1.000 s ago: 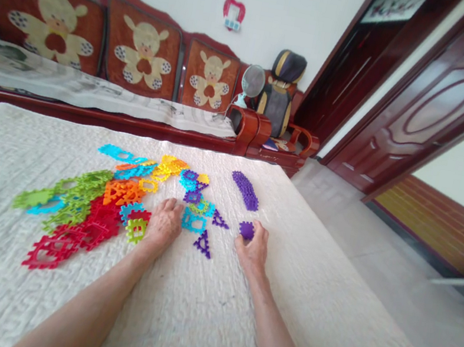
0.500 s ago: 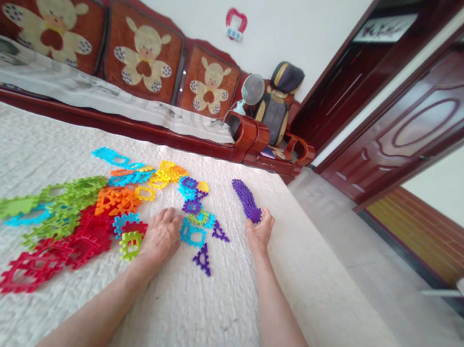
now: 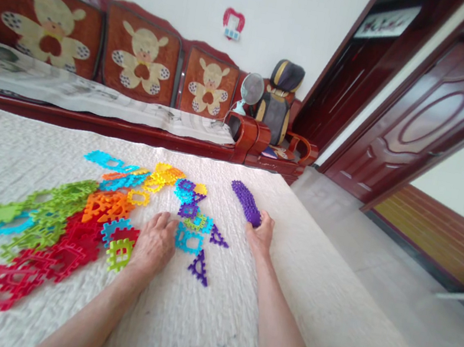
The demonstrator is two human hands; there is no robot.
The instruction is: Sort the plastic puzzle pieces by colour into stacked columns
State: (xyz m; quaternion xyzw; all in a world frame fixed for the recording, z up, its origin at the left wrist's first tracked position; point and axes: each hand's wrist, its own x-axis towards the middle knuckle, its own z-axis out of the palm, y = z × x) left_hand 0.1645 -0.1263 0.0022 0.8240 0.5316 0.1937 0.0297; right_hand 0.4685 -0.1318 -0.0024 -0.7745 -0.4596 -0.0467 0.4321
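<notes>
Row of purple pieces (image 3: 245,201) meets right hand (image 3: 261,232), seemingly clamped on its near end.

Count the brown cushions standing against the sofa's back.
3: a left cushion, a middle cushion, and a right cushion nearest the fan. More may lie beyond the picture's left edge.

Home lvg rm: sofa (image 3: 140,133) w/ cushions (image 3: 141,59), fan (image 3: 252,88).

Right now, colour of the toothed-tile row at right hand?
Toothed-tile row: purple, clearest in head view.
</notes>
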